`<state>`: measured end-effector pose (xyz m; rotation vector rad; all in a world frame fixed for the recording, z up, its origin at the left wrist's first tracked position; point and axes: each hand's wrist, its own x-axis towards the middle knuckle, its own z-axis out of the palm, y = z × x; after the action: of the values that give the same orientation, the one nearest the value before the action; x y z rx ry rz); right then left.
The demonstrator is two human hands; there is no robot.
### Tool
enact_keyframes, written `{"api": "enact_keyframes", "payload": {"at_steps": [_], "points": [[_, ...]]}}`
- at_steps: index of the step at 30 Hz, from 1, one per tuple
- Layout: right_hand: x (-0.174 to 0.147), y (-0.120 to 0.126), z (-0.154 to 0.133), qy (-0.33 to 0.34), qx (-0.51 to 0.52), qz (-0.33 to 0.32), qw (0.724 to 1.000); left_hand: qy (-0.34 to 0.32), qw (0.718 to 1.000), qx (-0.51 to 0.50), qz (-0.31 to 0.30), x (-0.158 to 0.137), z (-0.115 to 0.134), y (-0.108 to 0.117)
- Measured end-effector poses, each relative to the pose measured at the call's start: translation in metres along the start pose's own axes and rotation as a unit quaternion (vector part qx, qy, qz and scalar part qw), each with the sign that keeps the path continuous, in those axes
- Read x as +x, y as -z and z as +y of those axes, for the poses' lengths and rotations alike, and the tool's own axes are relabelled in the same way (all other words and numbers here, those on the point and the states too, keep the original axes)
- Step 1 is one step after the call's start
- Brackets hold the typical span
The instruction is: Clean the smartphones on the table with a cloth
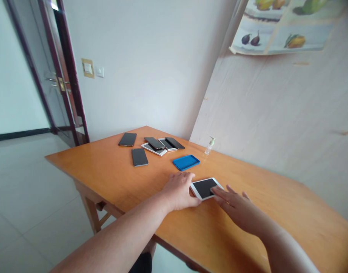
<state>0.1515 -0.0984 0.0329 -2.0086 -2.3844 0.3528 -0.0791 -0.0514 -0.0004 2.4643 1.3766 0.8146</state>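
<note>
A white phone with a dark screen (204, 188) lies face up on the table. My left hand (179, 189) holds its left end, the thumb at the near corner and the fingers at the far one. My right hand (236, 206) reaches in from the right with its fingers stretched out, and the fingertips touch the right part of the screen. Something small and pale shows at those fingertips; I cannot make out whether it is a separate thing. Just beyond the phone is an empty blue phone case (186, 162), its inside facing up.
Farther back on the wooden table (97, 163) are a dark phone (140, 157), another dark phone (127, 139) and an overlapping pile of phones (154, 143). A small clear pump bottle (209, 146) stands near the wall-side edge. A leaning board (276, 110) borders the right.
</note>
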Motion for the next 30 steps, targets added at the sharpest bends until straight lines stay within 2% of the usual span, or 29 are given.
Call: {"api": "enact_keyframes", "payload": {"at_steps": [2, 3, 6, 9, 11, 13, 16, 18, 21, 24, 26, 30], "points": [[0.004, 0.000, 0.011, -0.063, -0.036, 0.022, 0.997, 0.001, 1.000, -0.002, -0.005, 0.001, 0.000, 0.000], [0.004, 0.000, 0.013, -0.068, -0.044, 0.029, 0.996, 0.002, 1.000, -0.002, -0.008, 0.001, 0.000, 0.000], [-0.004, 0.003, 0.004, 0.012, -0.026, 0.034, 0.999, 0.003, 1.000, -0.005, -0.008, 0.002, 0.000, 0.000], [-0.014, 0.005, -0.010, 0.122, 0.035, -0.012, 0.992, 0.000, 1.000, -0.011, -0.005, 0.001, 0.000, 0.000], [-0.014, 0.005, -0.011, 0.142, 0.058, -0.034, 0.988, -0.002, 1.000, -0.012, -0.005, 0.001, 0.000, 0.001], [-0.009, 0.004, -0.003, 0.095, 0.044, -0.012, 0.994, -0.001, 1.000, -0.010, -0.008, 0.001, 0.000, 0.001], [0.003, 0.000, 0.013, -0.025, -0.007, 0.048, 0.999, 0.002, 1.000, -0.007, -0.011, 0.001, 0.000, 0.002], [0.006, -0.002, 0.016, -0.047, -0.025, 0.069, 0.996, 0.004, 1.000, -0.007, -0.008, 0.002, 0.000, 0.001], [0.003, -0.004, 0.001, 0.042, 0.002, 0.065, 0.997, 0.001, 1.000, -0.009, -0.003, 0.001, 0.000, 0.000], [-0.001, -0.007, -0.022, 0.145, 0.059, 0.027, 0.987, -0.002, 1.000, -0.011, 0.003, 0.001, 0.000, -0.002], [0.000, -0.010, -0.033, 0.164, 0.076, 0.018, 0.983, -0.003, 1.000, -0.010, 0.005, 0.001, -0.001, -0.003], [0.006, -0.014, -0.036, 0.150, 0.089, 0.029, 0.984, 0.002, 1.000, -0.005, 0.006, 0.002, -0.002, -0.004]]}}
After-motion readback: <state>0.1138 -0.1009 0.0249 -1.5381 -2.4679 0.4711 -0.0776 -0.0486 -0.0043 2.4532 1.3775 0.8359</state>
